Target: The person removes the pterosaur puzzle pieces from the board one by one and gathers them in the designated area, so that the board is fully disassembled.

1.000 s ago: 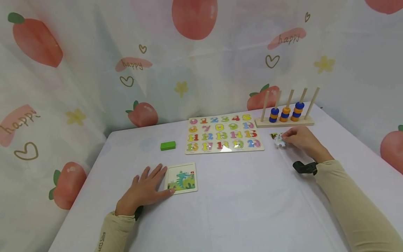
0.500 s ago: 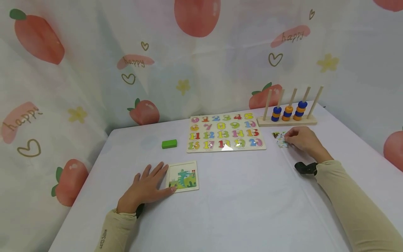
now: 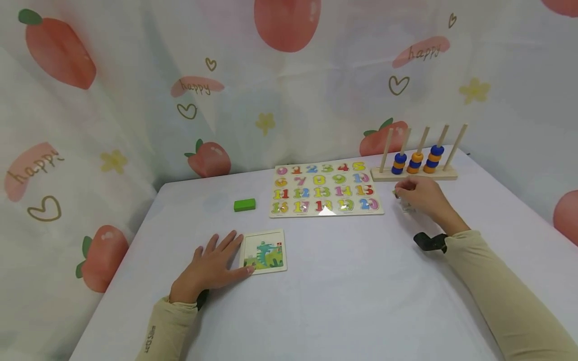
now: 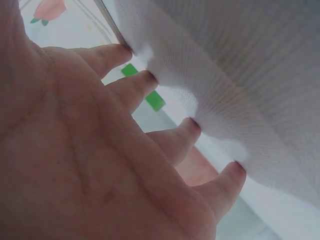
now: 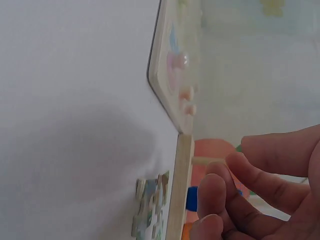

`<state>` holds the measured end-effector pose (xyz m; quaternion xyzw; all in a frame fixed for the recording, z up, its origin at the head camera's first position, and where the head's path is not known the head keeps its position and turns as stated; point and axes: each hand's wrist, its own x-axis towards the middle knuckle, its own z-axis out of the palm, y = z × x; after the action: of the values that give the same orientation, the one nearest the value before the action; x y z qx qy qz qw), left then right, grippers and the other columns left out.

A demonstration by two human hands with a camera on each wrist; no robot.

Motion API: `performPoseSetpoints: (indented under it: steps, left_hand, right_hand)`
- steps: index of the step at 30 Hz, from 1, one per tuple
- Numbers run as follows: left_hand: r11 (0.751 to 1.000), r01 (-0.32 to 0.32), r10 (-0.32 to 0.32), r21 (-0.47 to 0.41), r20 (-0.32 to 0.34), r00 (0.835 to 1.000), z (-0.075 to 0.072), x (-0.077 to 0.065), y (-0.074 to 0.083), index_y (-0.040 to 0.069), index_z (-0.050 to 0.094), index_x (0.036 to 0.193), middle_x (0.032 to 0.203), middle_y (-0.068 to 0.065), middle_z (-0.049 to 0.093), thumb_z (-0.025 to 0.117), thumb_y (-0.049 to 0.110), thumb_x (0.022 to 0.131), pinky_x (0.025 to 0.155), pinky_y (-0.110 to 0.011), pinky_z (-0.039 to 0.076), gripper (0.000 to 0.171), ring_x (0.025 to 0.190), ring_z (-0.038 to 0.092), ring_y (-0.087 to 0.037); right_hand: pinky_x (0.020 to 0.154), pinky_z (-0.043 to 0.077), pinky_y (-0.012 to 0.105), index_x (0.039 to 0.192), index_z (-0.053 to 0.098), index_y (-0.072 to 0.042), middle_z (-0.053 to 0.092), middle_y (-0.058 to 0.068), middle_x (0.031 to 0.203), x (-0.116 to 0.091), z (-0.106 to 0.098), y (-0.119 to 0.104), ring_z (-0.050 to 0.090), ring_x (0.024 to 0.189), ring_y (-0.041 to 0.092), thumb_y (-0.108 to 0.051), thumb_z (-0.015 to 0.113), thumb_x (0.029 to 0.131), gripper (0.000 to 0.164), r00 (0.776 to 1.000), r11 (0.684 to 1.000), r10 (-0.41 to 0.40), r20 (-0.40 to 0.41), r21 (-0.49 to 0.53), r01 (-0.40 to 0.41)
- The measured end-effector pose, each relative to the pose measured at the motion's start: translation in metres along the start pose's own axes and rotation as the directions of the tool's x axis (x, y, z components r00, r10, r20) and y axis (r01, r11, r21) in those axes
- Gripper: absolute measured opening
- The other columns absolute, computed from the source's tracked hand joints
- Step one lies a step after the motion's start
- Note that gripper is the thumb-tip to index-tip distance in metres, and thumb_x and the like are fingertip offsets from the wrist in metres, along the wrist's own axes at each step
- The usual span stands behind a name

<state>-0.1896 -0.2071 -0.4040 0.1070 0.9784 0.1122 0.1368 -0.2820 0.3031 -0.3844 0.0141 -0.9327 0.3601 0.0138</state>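
Observation:
My left hand [image 3: 209,268] lies spread on the white cloth, its thumb resting on the lower edge of a square puzzle tray [image 3: 264,253] with a blue-green dinosaur picture. In the left wrist view, the fingertips of the left hand [image 4: 110,140] press on the cloth. At the right, my right hand [image 3: 424,195] hovers over small jigsaw pieces [image 3: 408,207], partly hiding them. From the right wrist view, the right hand [image 5: 260,195] has loosely bent fingers, with no piece visible between thumb and index finger. The jigsaw pieces [image 5: 147,205] lie below on the cloth.
A number puzzle board [image 3: 326,190] lies at the back centre. Behind the right hand stands a wooden peg stand [image 3: 414,174] with blue and orange rings. A green block [image 3: 245,205] sits left of the board. A fruit-patterned curtain [image 3: 271,75] hangs behind the table.
My right hand has moved slightly left over the jigsaw pieces, covering more of them. The left hand stays on the tray's edge. The head view has shifted a little.

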Motion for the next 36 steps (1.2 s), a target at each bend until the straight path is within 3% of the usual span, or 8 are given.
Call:
performPoseSetpoints:
  steps: [9,20,26,36]
  left_hand:
    - [1.0,0.002,-0.002,0.003,0.011,1.0,-0.001,0.002,0.001,0.015,0.033,0.17,0.177,-0.011,0.023,0.068,0.069,0.094,0.119,-0.079,0.011,0.099,0.159,0.012,-0.051]
    - [1.0,0.001,-0.001,0.001,0.011,1.0,-0.002,0.002,0.0,0.015,0.033,0.17,0.177,-0.011,0.023,0.068,0.068,0.095,0.119,-0.079,0.011,0.098,0.159,0.012,-0.051]
    - [1.0,-0.009,0.009,0.003,0.0,1.0,-0.002,0.001,0.0,0.014,0.034,0.17,0.177,-0.011,0.023,0.068,0.067,0.095,0.119,-0.079,0.012,0.097,0.159,0.013,-0.051]
    - [1.0,-0.015,0.015,0.006,-0.002,1.0,-0.003,-0.001,0.001,0.013,0.035,0.169,0.176,-0.013,0.025,0.068,0.066,0.095,0.118,-0.08,0.014,0.097,0.158,0.015,-0.052]
  right_hand:
    - [0.08,0.052,0.034,0.133,0.065,0.009,0.067,0.025,0.118,-0.001,0.019,-0.031,0.058,0.1,0.034,-0.019,0.062,0.11,0.037,0.995,0.997,-0.076,0.062,0.028,0.075]
    - [0.08,0.053,0.035,0.126,0.07,0.007,0.07,0.018,0.112,-0.003,0.053,-0.073,0.059,0.098,0.032,-0.014,0.065,0.107,0.029,0.975,0.98,-0.195,0.104,0.066,0.189]
    - [0.079,0.054,0.034,0.125,0.071,0.005,0.07,0.016,0.112,-0.003,0.071,-0.089,0.061,0.1,0.031,-0.016,0.065,0.107,0.029,0.963,0.97,-0.227,0.146,0.121,0.21]
    - [0.074,0.052,0.034,0.12,0.073,0.003,0.071,0.011,0.103,-0.007,0.105,-0.113,0.067,0.087,0.026,-0.016,0.067,0.106,0.025,0.93,0.949,-0.281,0.236,0.215,0.232]
